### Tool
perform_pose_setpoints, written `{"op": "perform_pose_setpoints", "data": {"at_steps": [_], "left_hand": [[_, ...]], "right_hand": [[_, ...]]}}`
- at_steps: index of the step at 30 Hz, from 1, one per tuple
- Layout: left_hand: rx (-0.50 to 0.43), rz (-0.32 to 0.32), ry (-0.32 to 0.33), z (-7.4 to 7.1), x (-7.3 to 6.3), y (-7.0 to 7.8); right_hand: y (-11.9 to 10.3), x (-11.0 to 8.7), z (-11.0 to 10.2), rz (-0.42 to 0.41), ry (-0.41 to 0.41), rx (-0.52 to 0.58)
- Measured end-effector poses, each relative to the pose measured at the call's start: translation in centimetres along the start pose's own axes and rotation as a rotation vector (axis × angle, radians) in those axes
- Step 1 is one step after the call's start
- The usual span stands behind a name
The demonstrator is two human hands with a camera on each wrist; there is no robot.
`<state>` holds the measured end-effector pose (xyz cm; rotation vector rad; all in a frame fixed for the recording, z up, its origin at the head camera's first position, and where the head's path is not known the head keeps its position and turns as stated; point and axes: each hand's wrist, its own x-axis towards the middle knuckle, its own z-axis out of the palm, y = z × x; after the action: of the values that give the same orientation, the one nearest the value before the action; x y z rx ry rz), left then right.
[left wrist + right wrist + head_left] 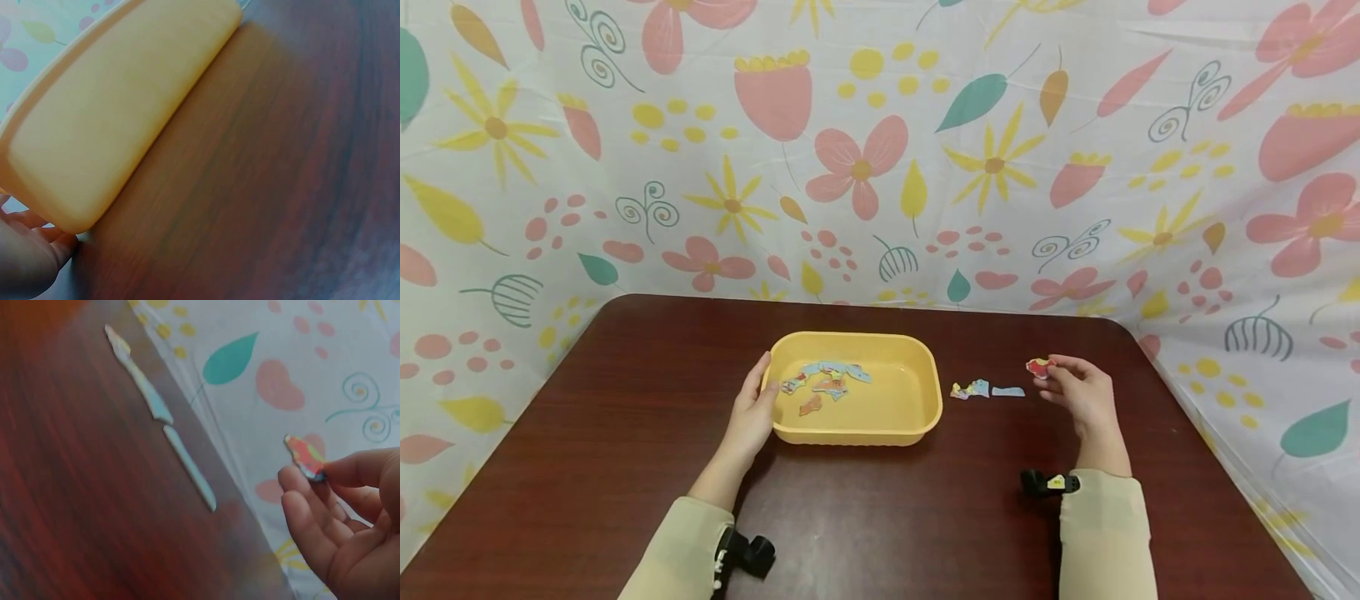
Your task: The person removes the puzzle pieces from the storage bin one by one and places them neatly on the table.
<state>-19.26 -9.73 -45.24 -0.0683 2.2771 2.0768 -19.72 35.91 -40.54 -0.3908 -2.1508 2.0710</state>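
My left hand (754, 406) grips the left end of a yellow plastic tray (917, 435), with the thumb at the rim. In the left wrist view its fingers curl against the tray's corner. My right hand (1081, 392) pinches a small red and yellow puzzle piece (1040, 367) between thumb and fingertips, held up above the table. Just left of that hand, a narrow light-blue puzzle piece (1007, 392) lies flat. Beside it is a blue and yellow puzzle piece (976, 389). Several more puzzle pieces (831, 385) lie in the tray's left half, some overlapping.
The dark reddish-brown wooden table (880, 517) bears everything. A white cloth (880, 100) printed with flowers and leaves hangs behind it and along the sides. Both wrists carry a black strapped camera, the left one (758, 556) near the table's front.
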Motion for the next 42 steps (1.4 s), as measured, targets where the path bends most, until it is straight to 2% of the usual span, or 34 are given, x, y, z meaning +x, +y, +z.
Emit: {"op": "perform_pose_setpoints", "data": {"at_steps": [9, 19, 27, 42], "left_hand": [[-0.003, 0.002, 0.000, 0.0, -0.1, 0.0], [0.008, 0.012, 0.006, 0.0, 0.0, -0.1], [0.004, 0.007, -0.002, 0.0, 0.0, -0.1], [0.003, 0.008, 0.009, 0.1, 0.1, -0.1]], "right_hand": [[1.2, 0.5, -1.0, 0.119, 0.042, -0.191], [2.2, 1.0, -1.1, 0.182, 0.081, -0.355], [2.6, 1.1, -0.7, 0.190, 0.053, -0.387], [2.8, 1.2, -0.2, 0.157, 0.073, -0.364]]}}
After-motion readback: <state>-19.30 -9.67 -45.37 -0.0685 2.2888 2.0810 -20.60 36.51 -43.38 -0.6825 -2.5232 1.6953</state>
